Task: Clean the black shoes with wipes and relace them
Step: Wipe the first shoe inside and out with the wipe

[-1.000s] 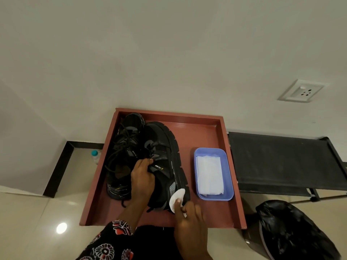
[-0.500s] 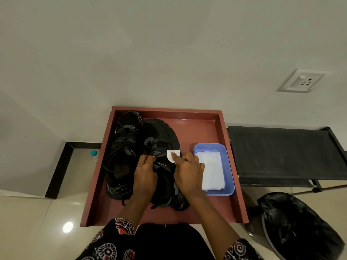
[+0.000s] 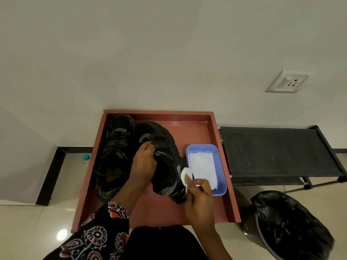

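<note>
Left hand: the left hand (image 3: 143, 165) lies over the tongue and collar of the right-side shoe (image 3: 163, 160), fingers curled down onto the upper and gripping it; a floral sleeve (image 3: 105, 229) covers the forearm behind it
Right hand: the right hand (image 3: 200, 198) pinches a small white wipe (image 3: 186, 174) at its fingertips, pressed against the outer side of the same shoe near the heel
Right-side shoe: black, tipped on its side under the left hand, sole edge turned toward the right hand; toe points away from both hands
Left-side shoe: the second black shoe (image 3: 115, 154) sits just beyond the left hand's outer side, laces loose, touching its partner
Tray: both shoes rest in a reddish-brown tray (image 3: 223, 166), which reaches under both hands
Wipe tub: a blue tub (image 3: 219, 156) holding a white wipe sheet stands just past the right hand's fingertips, beside the held shoe
Beyond the right hand: a black rack (image 3: 277, 149) and a bin with a black liner (image 3: 289, 226)
</note>
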